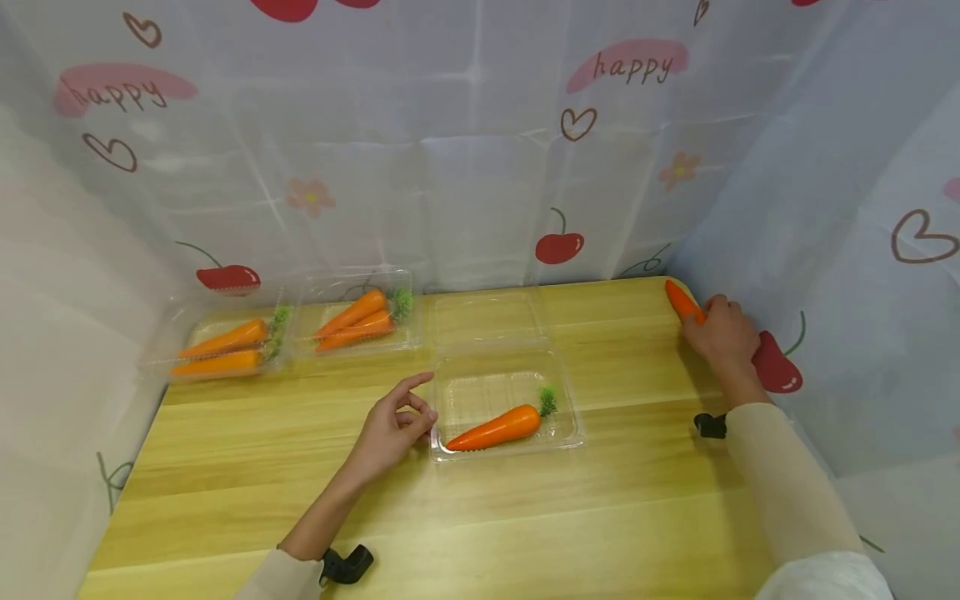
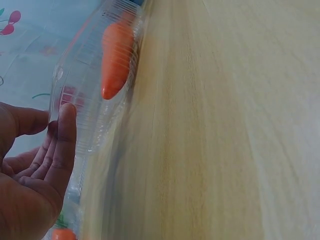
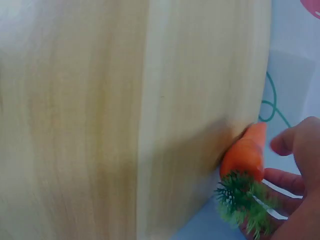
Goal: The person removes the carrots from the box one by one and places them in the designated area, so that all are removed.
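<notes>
In the head view my left hand [image 1: 390, 433] is at the left rim of an open clear plastic container [image 1: 495, 367]. The left wrist view shows the rim pinched between thumb and fingers [image 2: 65, 135]. One carrot [image 1: 498, 427] with a green tuft lies along the container's near side. Far right, my right hand [image 1: 723, 333] is at another carrot [image 1: 681, 298] on the table's edge. Up close, this carrot [image 3: 244, 159] has its leafy top toward the wrist. The fingers lie beside it, while the thumb [image 3: 282, 142] stands apart from it.
Two clear containers, one at far left [image 1: 153, 362] and one beside it [image 1: 408, 333], each hold two carrots. The open container's lid [image 1: 487, 321] lies back toward the printed curtain [image 1: 480, 183]. Curtain also hangs close along the right side of the wooden table [image 1: 600, 517].
</notes>
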`<action>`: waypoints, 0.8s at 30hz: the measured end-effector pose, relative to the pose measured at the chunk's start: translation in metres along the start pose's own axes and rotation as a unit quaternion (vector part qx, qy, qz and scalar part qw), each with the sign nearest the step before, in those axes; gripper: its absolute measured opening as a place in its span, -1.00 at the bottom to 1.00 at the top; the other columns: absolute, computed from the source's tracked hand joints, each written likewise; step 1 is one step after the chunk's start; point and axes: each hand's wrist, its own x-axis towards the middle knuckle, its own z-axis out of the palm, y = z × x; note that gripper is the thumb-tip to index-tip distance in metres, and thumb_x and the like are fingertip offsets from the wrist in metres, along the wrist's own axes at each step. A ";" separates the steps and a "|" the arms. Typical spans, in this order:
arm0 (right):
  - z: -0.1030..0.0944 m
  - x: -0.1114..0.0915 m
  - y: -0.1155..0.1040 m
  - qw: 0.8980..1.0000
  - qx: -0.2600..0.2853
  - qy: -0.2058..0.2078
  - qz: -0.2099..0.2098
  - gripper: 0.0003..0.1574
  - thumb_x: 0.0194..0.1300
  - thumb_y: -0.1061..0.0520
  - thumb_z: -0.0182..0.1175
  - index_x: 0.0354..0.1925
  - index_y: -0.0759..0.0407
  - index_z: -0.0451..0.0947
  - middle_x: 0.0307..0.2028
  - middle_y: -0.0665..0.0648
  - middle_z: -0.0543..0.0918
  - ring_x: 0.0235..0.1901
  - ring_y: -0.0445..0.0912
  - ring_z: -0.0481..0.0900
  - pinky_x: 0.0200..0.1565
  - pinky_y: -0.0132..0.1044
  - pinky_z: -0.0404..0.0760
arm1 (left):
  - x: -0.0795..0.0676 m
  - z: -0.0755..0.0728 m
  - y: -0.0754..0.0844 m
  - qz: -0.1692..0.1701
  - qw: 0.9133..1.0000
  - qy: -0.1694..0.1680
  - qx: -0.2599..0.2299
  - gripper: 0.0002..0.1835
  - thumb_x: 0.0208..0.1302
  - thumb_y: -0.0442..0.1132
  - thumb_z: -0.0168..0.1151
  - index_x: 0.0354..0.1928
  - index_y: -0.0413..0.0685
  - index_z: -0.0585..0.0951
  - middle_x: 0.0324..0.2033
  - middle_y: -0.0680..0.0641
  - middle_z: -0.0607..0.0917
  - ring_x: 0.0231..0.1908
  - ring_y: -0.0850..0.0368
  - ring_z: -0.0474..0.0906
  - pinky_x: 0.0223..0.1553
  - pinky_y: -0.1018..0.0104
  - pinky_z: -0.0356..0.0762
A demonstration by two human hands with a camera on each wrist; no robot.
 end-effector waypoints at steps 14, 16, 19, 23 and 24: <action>0.010 -0.007 -0.012 1.000 0.024 -0.006 -0.014 -0.28 0.43 0.05 0.16 0.41 0.34 0.29 0.25 0.58 0.26 0.01 0.48 0.37 -0.13 0.35 0.48 | -0.001 0.000 -0.002 -0.001 1.000 -0.004 -0.013 -0.32 0.55 -0.34 0.30 0.62 0.00 0.35 -0.10 -0.28 0.64 -0.37 0.12 0.77 -0.23 0.10 0.86; 0.013 -0.007 -0.013 1.000 0.020 0.004 -0.014 -0.26 0.43 0.06 0.19 0.43 0.35 0.27 0.28 0.60 0.23 0.08 0.49 0.31 -0.10 0.37 0.48 | -0.001 0.000 -0.002 -0.001 1.000 -0.005 -0.013 -0.32 0.56 -0.33 0.30 0.62 0.00 0.35 -0.10 -0.29 0.64 -0.38 0.12 0.77 -0.23 0.10 0.86; 0.018 -0.004 -0.015 1.000 0.014 0.017 -0.014 -0.22 0.43 0.05 0.24 0.42 0.40 0.25 0.30 0.63 0.22 0.15 0.51 0.24 0.00 0.37 0.44 | -0.001 0.000 -0.002 0.002 1.000 -0.005 -0.013 -0.33 0.56 -0.32 0.30 0.62 0.01 0.35 -0.10 -0.29 0.64 -0.38 0.13 0.77 -0.23 0.10 0.86; 0.024 0.000 -0.018 1.000 0.010 0.022 -0.010 -0.22 0.44 0.01 0.21 0.40 0.42 0.24 0.26 0.63 0.26 0.14 0.51 0.24 0.02 0.33 0.41 | -0.001 -0.001 -0.002 0.003 1.000 -0.003 -0.011 -0.34 0.56 -0.30 0.31 0.61 0.06 0.37 -0.09 -0.28 0.64 -0.38 0.13 0.77 -0.24 0.09 0.85; 0.025 0.001 -0.018 1.000 0.012 0.021 -0.009 -0.23 0.45 0.01 0.20 0.40 0.42 0.25 0.24 0.63 0.28 0.13 0.50 0.26 0.00 0.32 0.43 | -0.001 -0.001 -0.002 0.003 1.000 -0.001 -0.010 -0.34 0.56 -0.30 0.31 0.61 0.07 0.37 -0.09 -0.28 0.64 -0.38 0.12 0.77 -0.24 0.10 0.85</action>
